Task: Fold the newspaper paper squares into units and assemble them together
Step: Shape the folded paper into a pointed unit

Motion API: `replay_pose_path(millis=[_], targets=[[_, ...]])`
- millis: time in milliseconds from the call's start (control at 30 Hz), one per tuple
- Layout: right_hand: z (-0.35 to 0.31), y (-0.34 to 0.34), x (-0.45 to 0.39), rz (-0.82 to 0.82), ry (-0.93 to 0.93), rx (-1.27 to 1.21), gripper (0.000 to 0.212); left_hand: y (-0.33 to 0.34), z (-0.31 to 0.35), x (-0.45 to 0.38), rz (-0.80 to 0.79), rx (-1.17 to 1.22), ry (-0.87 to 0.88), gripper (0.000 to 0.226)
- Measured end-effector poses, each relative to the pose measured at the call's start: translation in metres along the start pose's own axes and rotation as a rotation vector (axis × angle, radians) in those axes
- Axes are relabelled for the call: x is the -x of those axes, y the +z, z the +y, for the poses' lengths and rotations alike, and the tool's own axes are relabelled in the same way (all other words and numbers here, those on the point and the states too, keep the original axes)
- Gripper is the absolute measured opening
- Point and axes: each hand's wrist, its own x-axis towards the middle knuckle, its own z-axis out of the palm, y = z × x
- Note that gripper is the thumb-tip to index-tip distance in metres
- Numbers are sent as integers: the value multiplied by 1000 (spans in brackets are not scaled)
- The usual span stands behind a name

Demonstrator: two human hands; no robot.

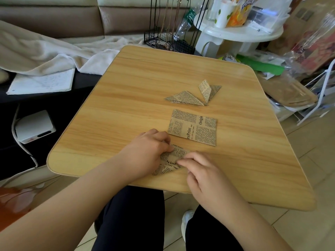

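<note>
A partly folded newspaper-print piece (171, 160) lies near the front edge of the wooden table (126, 98). My left hand (146, 149) pinches its upper left part with curled fingers. My right hand (201, 171) presses its right side with the fingertips, index finger stretched across the paper. Just behind lies a flat newspaper square (194, 126). Farther back sit two folded units: a flat triangular one (183, 99) and a pointed one (208, 90), almost touching at their tips.
A white round side table (241, 31) with bottles and bags stands behind right, beside a black wire rack (168, 40). Bags and boxes crowd the right edge. A towel, a sheet of paper (43, 82) and a white box (34, 126) lie on the left.
</note>
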Motion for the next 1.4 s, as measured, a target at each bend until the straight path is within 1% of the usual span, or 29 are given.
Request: replay_pose_path(millis=[167, 333, 400, 467, 533, 567, 600, 633, 667, 733, 833, 933, 1000, 1067, 1167, 1200, 1300, 1333, 1400], targets=[[1, 4, 15, 40, -58, 5, 42, -5, 8, 0, -43, 1, -85, 47], [9, 3, 20, 7, -127, 75, 39, -7, 22, 2, -48, -5, -151, 56], [13, 2, 19, -24, -135, 54, 37, -9, 29, 3, -59, -22, -182, 62], [11, -2, 16, -11, -44, -89, 37, -11, 34, 4, -78, -42, -211, 70], [9, -4, 9, 42, 54, -153, 37, -11, 37, 5, -101, -52, -233, 76], [7, -3, 4, 79, 78, -120, 35, -12, 37, 5, -105, -47, -240, 78], [6, -2, -2, 115, 113, -72, 28, -12, 38, 6, -107, -44, -245, 79], [4, -1, -8, 138, 164, -25, 19, -12, 38, 6, -104, -45, -248, 79], [1, -1, -14, 142, 228, 4, 17, -11, 38, 6, -102, -46, -251, 79], [-2, 1, -20, 126, 335, 9, 20, -11, 38, 7, -106, -46, -255, 78], [2, -2, -20, 110, 420, -4, 20, -12, 39, 6, -120, -55, -261, 76], [12, -9, -19, 102, 450, -13, 19, -13, 39, 6, -129, -56, -275, 81], [20, -13, -18, 111, 472, -21, 21, -13, 39, 7, -133, -54, -280, 81], [26, -16, -16, 128, 494, -35, 23, -13, 40, 7, -134, -59, -284, 72], [37, -21, -15, 130, 532, -25, 23, -12, 41, 8, -147, -71, -279, 53], [41, -25, -15, 137, 550, -23, 23, -12, 41, 7, -151, -73, -269, 50], [50, -35, -13, 163, 592, 2, 26, -12, 39, 8, -133, -65, -244, 48], [49, -36, -12, 180, 574, 9, 27, -12, 39, 8, -123, -58, -237, 48], [41, -34, -9, 227, 446, -73, 28, -11, 38, 9, -105, -43, -234, 47]])
